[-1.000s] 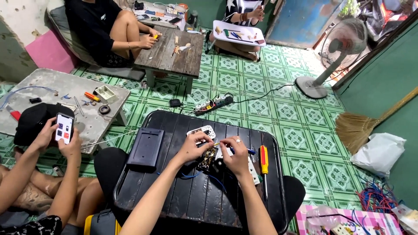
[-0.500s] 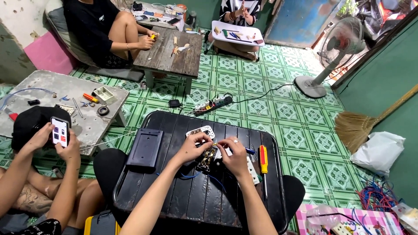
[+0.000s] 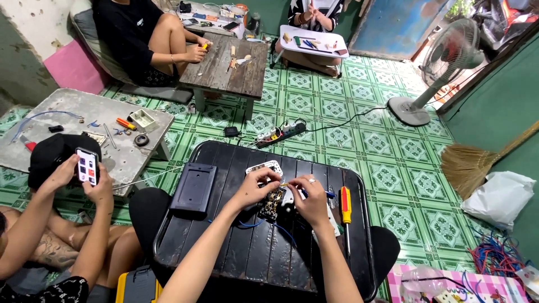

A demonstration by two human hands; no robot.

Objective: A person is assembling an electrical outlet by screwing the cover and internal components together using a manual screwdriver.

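Observation:
My left hand and my right hand meet over a small electrical socket module at the middle of a black slatted table. Both hands grip the module, and the right fingers pinch a thin tool or wire end at its top. Blue wires trail from the module toward me. A white socket faceplate lies just beyond my left hand. To the right of my right hand lies a red and yellow screwdriver. A dark rectangular box cover rests on the table's left side.
A person at my left holds a phone beside a grey low table with tools. Two more people sit at far tables. A power strip lies on the green tiled floor; a fan, broom and white bag stand right.
My hands stay on the module, with the fingers shifting slightly. The person at my left has moved the phone a little.

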